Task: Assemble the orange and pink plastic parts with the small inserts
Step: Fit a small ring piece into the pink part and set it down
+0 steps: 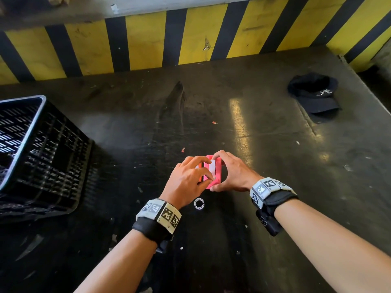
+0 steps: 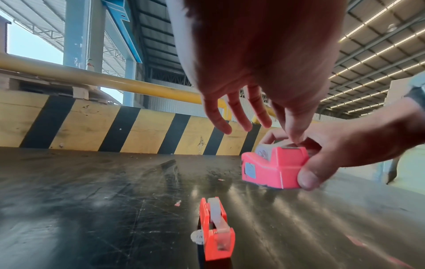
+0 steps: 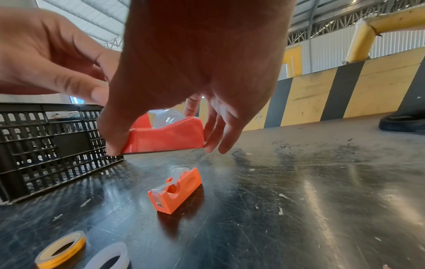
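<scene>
Industrial warehouse or loading area: yellow-and-black hazard-striped barrier (image 1: 190, 37), yellow steel guard rail (image 2: 96, 77), high corrugated metal roof (image 2: 379, 51), scuffed dark work surface (image 1: 243, 127), black plastic crate (image 1: 38, 153).

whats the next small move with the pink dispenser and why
Probably press the tape roll down with the left hand until it seats. The right hand grips the pink dispenser just above the table, and the left fingertips already touch its top, where the roll still stands proud.
</scene>
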